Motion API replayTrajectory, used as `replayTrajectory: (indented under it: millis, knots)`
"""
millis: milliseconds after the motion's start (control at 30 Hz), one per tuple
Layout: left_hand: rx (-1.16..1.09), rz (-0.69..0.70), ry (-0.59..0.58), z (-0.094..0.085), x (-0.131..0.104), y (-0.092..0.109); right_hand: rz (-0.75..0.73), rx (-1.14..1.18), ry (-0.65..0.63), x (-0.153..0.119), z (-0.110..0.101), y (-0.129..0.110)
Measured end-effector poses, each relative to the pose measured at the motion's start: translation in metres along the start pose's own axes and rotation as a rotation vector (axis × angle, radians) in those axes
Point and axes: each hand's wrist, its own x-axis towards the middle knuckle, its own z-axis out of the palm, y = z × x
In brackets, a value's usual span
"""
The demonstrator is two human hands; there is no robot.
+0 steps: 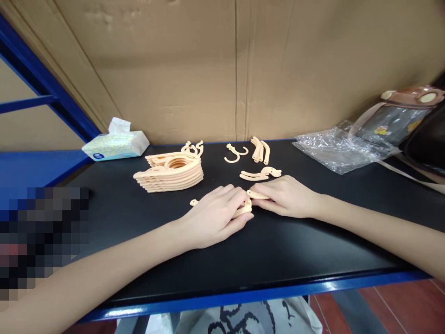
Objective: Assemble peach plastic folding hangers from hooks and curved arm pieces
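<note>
My left hand (215, 218) is closed around a cream plastic hanger piece (243, 211); one end of a cream part (193, 202) sticks out past its far side. My right hand (288, 198) pinches a curved cream hanger arm (257, 195). The two pieces meet between my fingertips, and the fingers hide whether they are joined. Just behind my hands lie more hanger parts (260, 174), with loose hooks (237, 153) and several curved arms (259, 150) farther back. To the left stands a stack of cream folding hangers (170, 180), with more hooks (193, 148) behind it.
A tissue box (116, 144) sits at the back left of the black table (222, 260). On the right are a crumpled clear plastic bag (342, 146), a strapped water bottle (392, 120) and a dark bag (427, 144). A cardboard wall (194, 83) closes off the back.
</note>
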Motion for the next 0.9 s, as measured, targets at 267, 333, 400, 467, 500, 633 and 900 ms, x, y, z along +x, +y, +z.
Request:
replayTrajectory:
  millis: [267, 333, 400, 467, 500, 633, 900]
  knots:
    - [-0.009, -0.008, 0.033, 0.0008, -0.0005, -0.0009, -0.006, 0.021, 0.013, 0.0002, -0.0005, 0.0002]
    - [-0.002, -0.024, 0.039, 0.0014, -0.0007, -0.0009, -0.009, 0.02, 0.019, 0.0001, -0.0006, 0.0]
    - [0.005, -0.043, 0.039, 0.0016, -0.0007, -0.0008, -0.01, 0.02, 0.016, -0.0001, -0.0008, -0.0002]
    - [0.009, -0.063, 0.039, 0.0016, -0.0004, -0.0009, -0.01, 0.023, 0.012, -0.0003, -0.0009, -0.0003]
    - [0.009, -0.072, 0.039, 0.0015, -0.0003, -0.001, -0.012, 0.023, 0.011, -0.0004, -0.0009, -0.0003]
    - [0.006, -0.082, 0.057, 0.0008, 0.0, -0.0016, -0.021, 0.013, 0.016, -0.0003, -0.0008, 0.0]
    - [0.0, -0.074, 0.053, 0.0009, 0.0007, -0.0027, -0.023, 0.017, 0.012, -0.0007, -0.0003, -0.0003]
